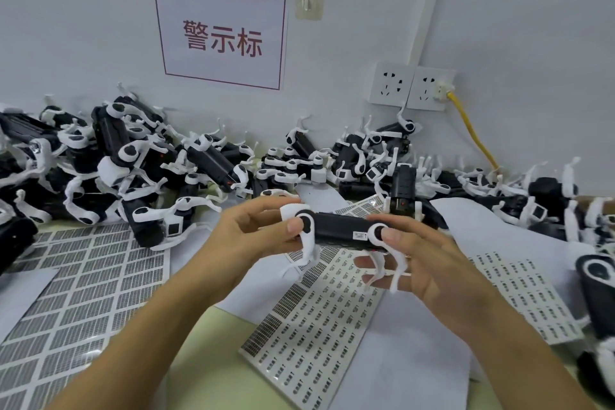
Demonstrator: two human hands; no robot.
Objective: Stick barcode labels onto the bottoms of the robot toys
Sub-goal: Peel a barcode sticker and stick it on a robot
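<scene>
Black-bodied with white legs, the robot toy [339, 230] is held lengthwise in the air between both hands, legs pointing down, a small white label [359, 235] on its side. The left hand [253, 233] pinches one end, thumb on the white hip; the right hand [429, 263] grips the other end, fingers curled beneath. Below the hands lies a label sheet [316, 319]; beyond them a heap of robot toys [133, 160] sits against the wall [515, 27].
</scene>
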